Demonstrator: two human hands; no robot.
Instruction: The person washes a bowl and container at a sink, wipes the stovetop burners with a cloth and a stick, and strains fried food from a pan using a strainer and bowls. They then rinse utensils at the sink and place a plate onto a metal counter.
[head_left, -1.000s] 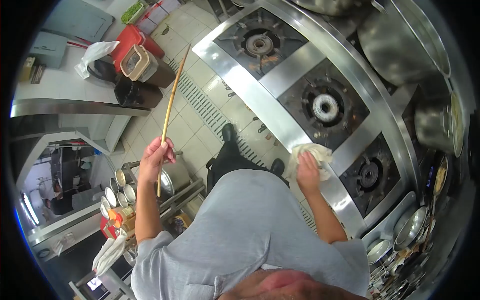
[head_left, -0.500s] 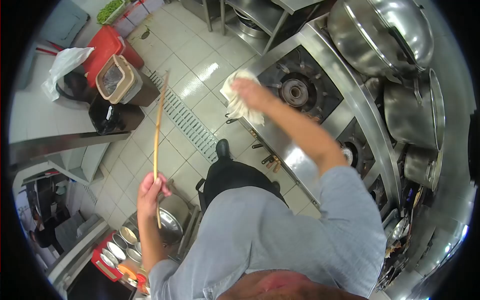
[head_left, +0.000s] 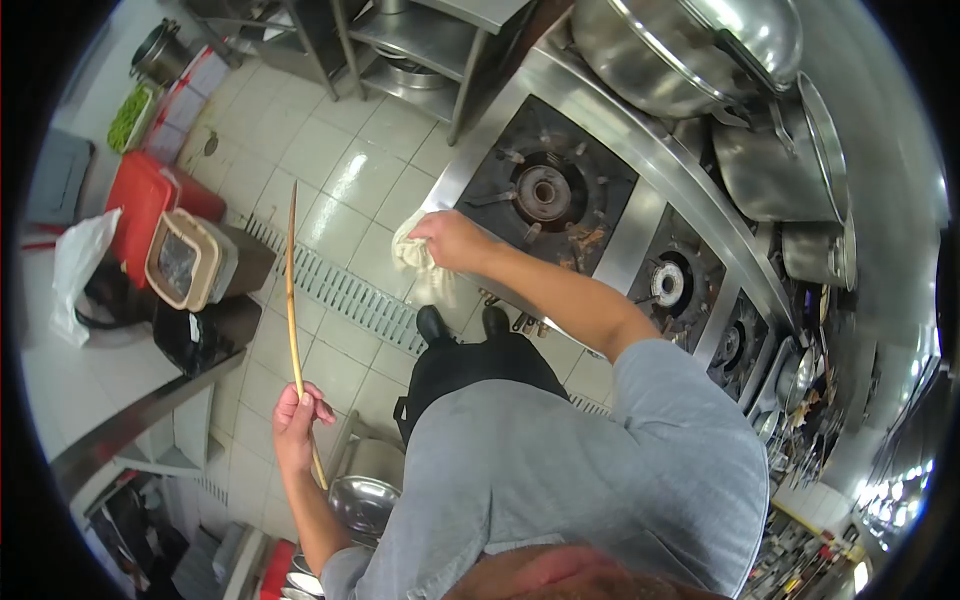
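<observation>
My left hand is closed around a long, slightly curved wooden stick. The stick points up and away over the floor, and its lower end shows below the fist. My right hand grips a crumpled off-white cloth, which hangs down beside the front corner of the stove. Blur softens the cloth's lower part. The nearest burner lies to the right of that hand, with the forearm stretched over the stove's front edge.
Large steel pots line the back of the stove. A metal shelf rack stands ahead. To the left are a beige-rimmed bin, a red bin and a counter. A drain grate crosses the tiled floor; a steel bowl sits low near my left arm.
The view has shifted with my head and body turning toward the stove. My right hand has lowered the cloth nearer my body. The stick stays in my left hand, now more upright in view.
</observation>
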